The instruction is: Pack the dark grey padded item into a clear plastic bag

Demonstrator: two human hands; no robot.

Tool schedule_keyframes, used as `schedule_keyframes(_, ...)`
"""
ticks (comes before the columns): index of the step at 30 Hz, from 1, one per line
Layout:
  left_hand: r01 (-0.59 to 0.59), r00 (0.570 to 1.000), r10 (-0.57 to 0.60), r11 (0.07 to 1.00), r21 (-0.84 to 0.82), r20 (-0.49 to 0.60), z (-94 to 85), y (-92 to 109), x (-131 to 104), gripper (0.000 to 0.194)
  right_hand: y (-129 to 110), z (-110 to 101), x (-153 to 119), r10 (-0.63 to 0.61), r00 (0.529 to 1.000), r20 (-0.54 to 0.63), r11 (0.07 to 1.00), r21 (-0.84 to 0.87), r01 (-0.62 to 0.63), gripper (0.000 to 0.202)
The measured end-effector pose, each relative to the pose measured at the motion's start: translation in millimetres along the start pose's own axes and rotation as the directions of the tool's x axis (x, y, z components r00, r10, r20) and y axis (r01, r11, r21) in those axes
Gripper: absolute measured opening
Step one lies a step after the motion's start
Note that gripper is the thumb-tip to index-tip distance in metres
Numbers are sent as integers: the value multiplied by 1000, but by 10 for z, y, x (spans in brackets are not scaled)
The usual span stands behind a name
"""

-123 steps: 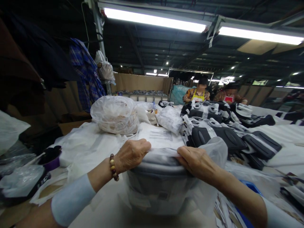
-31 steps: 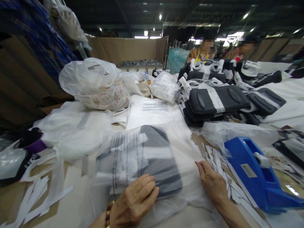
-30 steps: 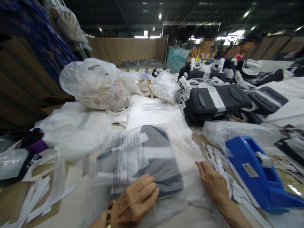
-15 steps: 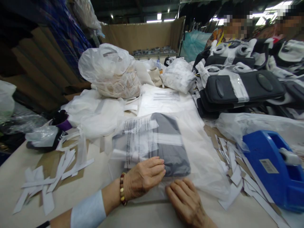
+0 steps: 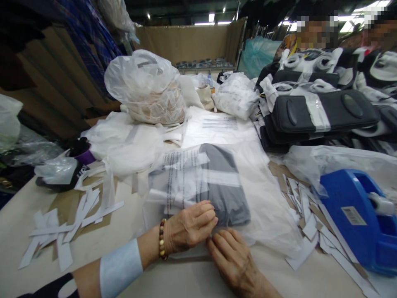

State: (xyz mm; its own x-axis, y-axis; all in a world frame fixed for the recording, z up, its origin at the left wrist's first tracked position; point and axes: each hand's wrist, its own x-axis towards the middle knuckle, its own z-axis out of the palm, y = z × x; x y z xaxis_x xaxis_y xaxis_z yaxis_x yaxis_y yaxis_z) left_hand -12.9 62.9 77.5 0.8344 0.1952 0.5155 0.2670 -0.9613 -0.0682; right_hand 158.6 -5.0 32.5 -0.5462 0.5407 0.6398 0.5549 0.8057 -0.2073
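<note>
Milky plastic bag (image 5: 204, 186) on the worktop (image 5: 173, 281) looks light, slippery around its dark case (image 5: 228, 203); I'd take its loose near edge, where left hand (image 5: 192, 223) and right hand (image 5: 232, 258) rest, fingers curled; whether pinching, I can't tell.

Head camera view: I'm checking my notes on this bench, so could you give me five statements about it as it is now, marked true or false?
1. The left hand has a beaded bracelet at its wrist. True.
2. The blue tape dispenser is to the left of the translucent bag. False: it is to the right of it.
3. A dark item shows through the bag. True.
4. The right hand is at the far edge of the bag, well away from the left. False: both hands are close together at the near edge.
5. The band around the front black case is bright red. False: it is whitish.
</note>
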Motion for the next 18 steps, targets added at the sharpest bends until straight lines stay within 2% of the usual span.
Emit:
schedule_keyframes(5,-4,998,4,1000,-7,-56,11,0,-12,18,40,-18,74,6,1000,-6,1000,22,-6,28)
schedule_keyframes(10,12,997,-13,1000,-11,-80,77,5,-48,21,103,-105,114,163,985,57,986,17,-165,28)
schedule_keyframes(12,23,995,-24,1000,-12,-92,80,27,-57,23,122,-152,74,185,980,76,983,9,-186,27)
schedule_keyframes(15,86,996,-87,996,28,8,30,92,-77,23,162,-212,31,110,993,43,994,13,-111,27)
schedule_keyframes(18,187,973,-192,981,51,125,-65,165,-93,26,229,-231,83,49,999,-17,999,-12,-49,25)
